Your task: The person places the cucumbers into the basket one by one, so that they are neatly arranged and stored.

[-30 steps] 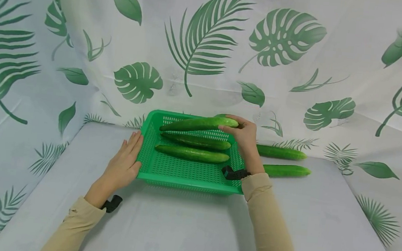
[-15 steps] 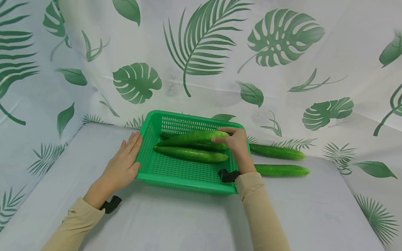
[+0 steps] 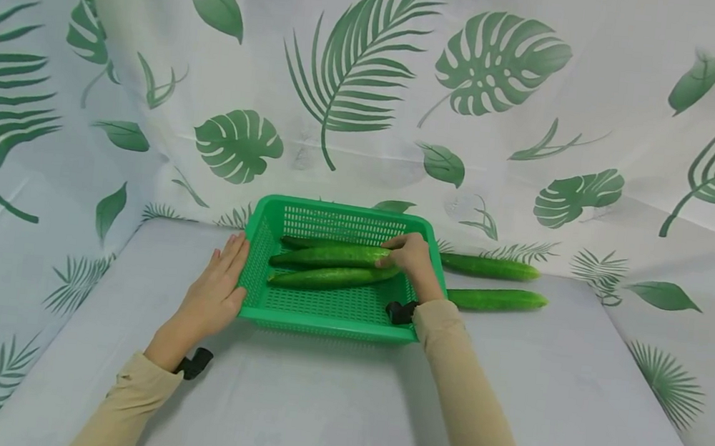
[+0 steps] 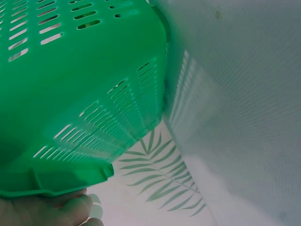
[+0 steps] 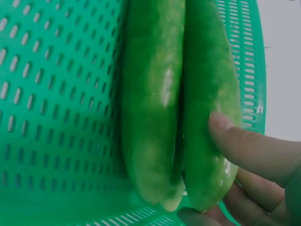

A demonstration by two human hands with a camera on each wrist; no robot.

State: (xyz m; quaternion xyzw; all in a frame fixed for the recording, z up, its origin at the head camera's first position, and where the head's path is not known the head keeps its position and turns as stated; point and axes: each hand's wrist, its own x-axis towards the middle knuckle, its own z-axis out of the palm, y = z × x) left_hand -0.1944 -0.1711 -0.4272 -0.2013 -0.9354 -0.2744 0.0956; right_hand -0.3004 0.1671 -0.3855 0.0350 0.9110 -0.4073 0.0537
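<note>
My right hand [image 3: 413, 261] pinches the right end of a cucumber [image 3: 335, 254] inside the green plastic basket [image 3: 335, 326]. In the right wrist view, the thumb lies on top of this held cucumber [image 5: 209, 89], with fingers around its far side and tip. Against it lies a nearer cucumber [image 3: 326, 278], and a third cucumber [image 3: 300, 242] shows partly behind it. My left hand [image 3: 211, 291] rests with straight fingers along the basket's left side. In the left wrist view, its fingers [image 4: 70, 209] touch the outside of the rim.
Two more cucumbers, one at the back [image 3: 492, 267] and one in front [image 3: 499, 300], lie on the white-covered table [image 3: 327, 407] right of the basket, their left ends hidden. A leaf-printed cloth [image 3: 372, 73] hangs close behind the basket.
My right hand has lowered the cucumber and brought it nearer, from above the basket's back to beside the front cucumber, whose right end now tilts up. The left hand stays put.
</note>
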